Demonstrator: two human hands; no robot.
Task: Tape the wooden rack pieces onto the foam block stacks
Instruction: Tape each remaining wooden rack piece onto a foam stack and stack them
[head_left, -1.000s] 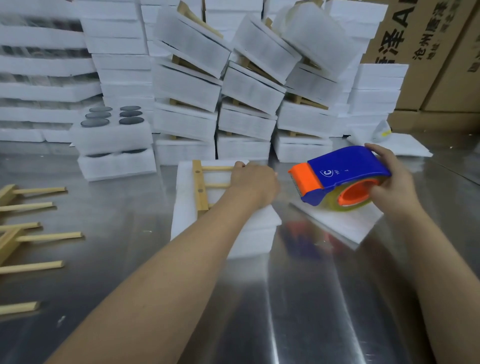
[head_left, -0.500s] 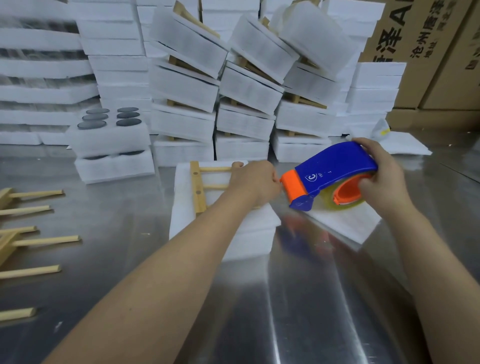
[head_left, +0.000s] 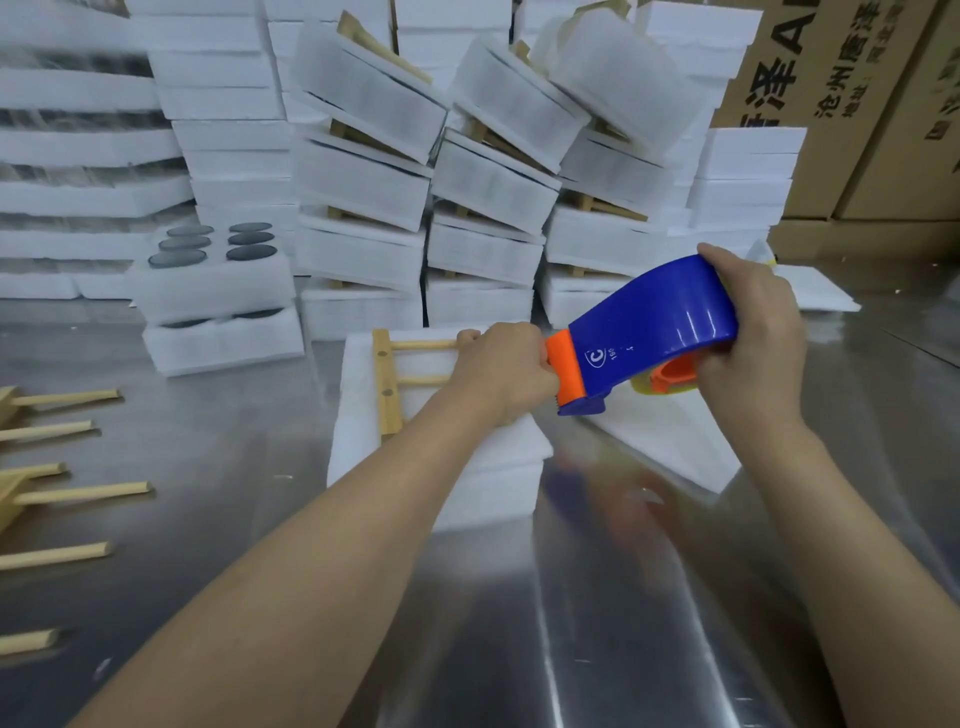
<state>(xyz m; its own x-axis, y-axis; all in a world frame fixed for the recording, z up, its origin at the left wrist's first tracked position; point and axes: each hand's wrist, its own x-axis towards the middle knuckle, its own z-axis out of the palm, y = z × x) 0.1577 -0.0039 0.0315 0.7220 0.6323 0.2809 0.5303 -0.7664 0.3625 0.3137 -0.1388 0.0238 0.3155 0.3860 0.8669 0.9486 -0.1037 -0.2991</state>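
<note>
Pins the wooden rack piece (head_left: 387, 384) down with the left hand (head_left: 501, 371), just right of centre frame, with curled fingers over its rungs and knuckles up. Grips the blue tape dispenser (head_left: 649, 332) with the right hand (head_left: 748, 338), centre right, wrapped round the back of the housing, with the orange mouth tipped down-left and touching, or all but touching, the thumb side of the left hand. Cannot tell whether that thumb pinches a tape end: hidden behind the mouth.

Finds the rack lying flat on the foam block stack (head_left: 441, 467) at centre frame, side rail to the left, rungs running right under the hand. Shows no tape strip across rack or foam that can be made out.

Reads as the opening of a taping pass: rack placed and held, dispenser poised at its right end, no strip laid yet. Calls next, probably, for sticking the tape end to the stack's right face, drawing the dispenser across the rungs, then tearing on the teeth. Needs steady downward pressure throughout, so as not to skate the light foam over the slick metal table (head_left: 623, 623).

Further out: a loose foam sheet (head_left: 670, 441) below the dispenser; spare rack pieces (head_left: 62, 493) along the left edge; a foam block with dark discs (head_left: 213, 280) at middle left; leaning piles of finished stacks (head_left: 363, 171) across the top; cardboard boxes (head_left: 857, 104) in the upper right.
</note>
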